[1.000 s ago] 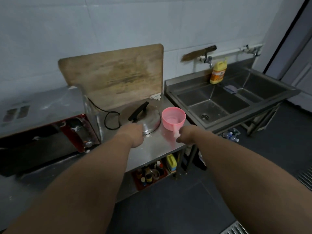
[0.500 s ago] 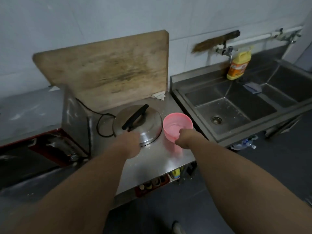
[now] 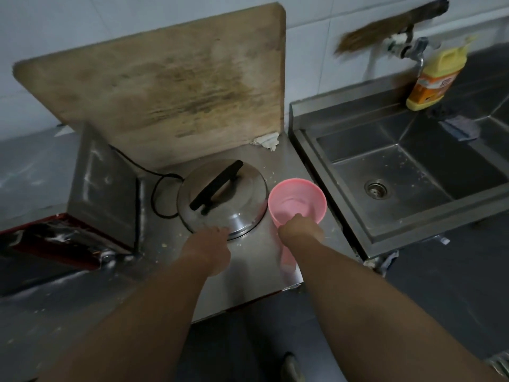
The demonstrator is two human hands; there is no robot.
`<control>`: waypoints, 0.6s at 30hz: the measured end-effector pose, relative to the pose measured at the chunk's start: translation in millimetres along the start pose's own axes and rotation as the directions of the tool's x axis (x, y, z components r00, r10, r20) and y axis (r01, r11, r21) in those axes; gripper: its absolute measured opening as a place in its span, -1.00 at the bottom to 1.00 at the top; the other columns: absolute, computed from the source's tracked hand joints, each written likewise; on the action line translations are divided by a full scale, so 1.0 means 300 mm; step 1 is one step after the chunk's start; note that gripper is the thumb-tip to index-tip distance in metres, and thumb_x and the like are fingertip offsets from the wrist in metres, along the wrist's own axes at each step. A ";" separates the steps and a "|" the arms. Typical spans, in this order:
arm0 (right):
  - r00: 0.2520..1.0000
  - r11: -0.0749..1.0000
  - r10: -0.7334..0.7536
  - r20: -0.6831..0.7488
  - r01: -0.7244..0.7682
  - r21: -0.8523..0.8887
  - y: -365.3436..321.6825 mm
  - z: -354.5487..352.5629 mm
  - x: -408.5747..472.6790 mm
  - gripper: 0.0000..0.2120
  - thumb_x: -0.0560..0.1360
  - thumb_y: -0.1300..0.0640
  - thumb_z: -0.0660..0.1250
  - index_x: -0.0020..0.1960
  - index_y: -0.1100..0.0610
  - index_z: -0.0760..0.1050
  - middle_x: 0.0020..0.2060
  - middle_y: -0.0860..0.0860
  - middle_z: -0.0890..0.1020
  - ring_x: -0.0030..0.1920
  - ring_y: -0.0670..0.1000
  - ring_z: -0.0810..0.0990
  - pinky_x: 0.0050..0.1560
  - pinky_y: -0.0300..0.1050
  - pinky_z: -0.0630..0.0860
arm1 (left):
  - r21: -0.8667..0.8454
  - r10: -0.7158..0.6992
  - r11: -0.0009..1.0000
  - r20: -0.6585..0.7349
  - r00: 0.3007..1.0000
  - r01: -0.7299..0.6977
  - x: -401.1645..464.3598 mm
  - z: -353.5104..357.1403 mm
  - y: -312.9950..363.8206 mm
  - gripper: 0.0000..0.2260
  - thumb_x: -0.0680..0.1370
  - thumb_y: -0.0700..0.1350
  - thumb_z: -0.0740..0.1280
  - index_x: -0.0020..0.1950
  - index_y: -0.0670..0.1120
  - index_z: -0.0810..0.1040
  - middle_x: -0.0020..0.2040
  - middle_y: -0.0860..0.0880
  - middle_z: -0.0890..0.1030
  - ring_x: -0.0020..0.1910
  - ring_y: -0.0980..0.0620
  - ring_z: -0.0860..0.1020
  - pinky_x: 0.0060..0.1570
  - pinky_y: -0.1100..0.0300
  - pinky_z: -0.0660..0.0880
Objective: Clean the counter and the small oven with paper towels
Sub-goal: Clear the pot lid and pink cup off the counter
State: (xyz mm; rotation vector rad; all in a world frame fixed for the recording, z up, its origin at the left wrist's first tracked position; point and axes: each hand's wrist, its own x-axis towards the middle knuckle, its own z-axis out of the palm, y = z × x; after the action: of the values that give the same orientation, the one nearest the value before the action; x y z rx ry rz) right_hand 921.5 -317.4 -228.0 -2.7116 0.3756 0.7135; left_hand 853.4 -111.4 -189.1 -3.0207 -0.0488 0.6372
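A steel counter (image 3: 248,282) speckled with crumbs carries a domed metal lid (image 3: 223,197) with a black handle and a pink plastic scoop (image 3: 297,199). My left hand (image 3: 209,249) lies at the lid's near rim, fingers curled down over its edge. My right hand (image 3: 301,230) grips the scoop where its handle meets the cup, thumb at the rim. The small red and black oven (image 3: 55,244) stands at the left, dusted with white powder. A crumpled white scrap (image 3: 267,140) lies at the cutting board's corner. No paper towel shows in either hand.
A large stained wooden cutting board (image 3: 165,86) leans on the tiled wall behind the lid. A black cord (image 3: 157,188) loops beside it. To the right is a steel sink (image 3: 385,172) with a tap (image 3: 416,49), a yellow detergent bottle (image 3: 435,78) and a brush (image 3: 385,26).
The view has closed in on the counter. My right hand slid up the scoop's handle to the cup's rim. My left hand stayed at the lid's near edge.
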 end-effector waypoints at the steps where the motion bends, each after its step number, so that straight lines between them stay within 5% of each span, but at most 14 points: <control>1: 1.000 1.000 0.011 0.008 -0.011 -0.001 0.001 0.012 0.004 -0.64 0.53 -0.03 0.25 0.27 0.11 0.44 0.15 0.08 0.60 0.13 0.13 0.60 -0.03 -0.07 0.45 | -0.002 -0.008 1.000 0.003 1.000 0.008 -0.001 0.002 0.003 -0.68 0.59 -0.05 0.20 0.35 -0.02 0.39 0.32 -0.07 0.47 0.32 -0.13 0.44 0.21 0.00 0.42; 9: 0.998 0.998 0.059 -0.007 -0.059 -0.026 0.036 0.060 -0.020 -0.73 0.55 0.06 0.25 0.20 0.12 0.54 0.08 0.07 0.64 0.10 0.13 0.62 -0.05 -0.06 0.46 | -0.005 0.007 1.000 -0.018 1.000 -0.007 -0.012 -0.027 -0.045 -0.67 0.58 -0.06 0.20 0.34 -0.05 0.38 0.34 -0.10 0.47 0.34 -0.15 0.43 0.24 -0.03 0.41; 15: 0.991 1.000 0.007 -0.136 -0.008 -0.007 -0.009 -0.004 -0.142 -0.78 0.48 0.02 0.26 0.05 0.11 0.53 -0.19 0.06 0.61 -0.16 0.14 0.64 -0.12 -0.09 0.56 | -0.024 0.070 0.997 -0.148 0.986 -0.074 -0.102 -0.049 -0.130 -0.69 0.58 -0.04 0.21 0.31 -0.06 0.41 0.28 -0.13 0.52 0.27 -0.16 0.47 0.15 -0.03 0.46; 18: 0.984 1.000 -0.011 -0.178 0.011 -0.002 -0.070 0.004 -0.254 -0.78 0.46 0.02 0.28 0.03 0.11 0.52 -0.16 0.08 0.64 -0.14 0.16 0.66 -0.07 -0.04 0.61 | -0.039 0.089 0.994 -0.237 0.968 -0.101 -0.200 -0.041 -0.206 -0.68 0.58 -0.03 0.22 0.31 -0.07 0.42 0.23 -0.13 0.54 0.20 -0.15 0.50 0.11 -0.04 0.47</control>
State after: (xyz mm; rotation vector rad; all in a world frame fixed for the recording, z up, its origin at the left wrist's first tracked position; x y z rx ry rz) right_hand 863.7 -284.9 -185.2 -2.7844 0.4010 0.4684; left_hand 802.3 -52.7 -150.1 -3.1393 0.0916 0.2834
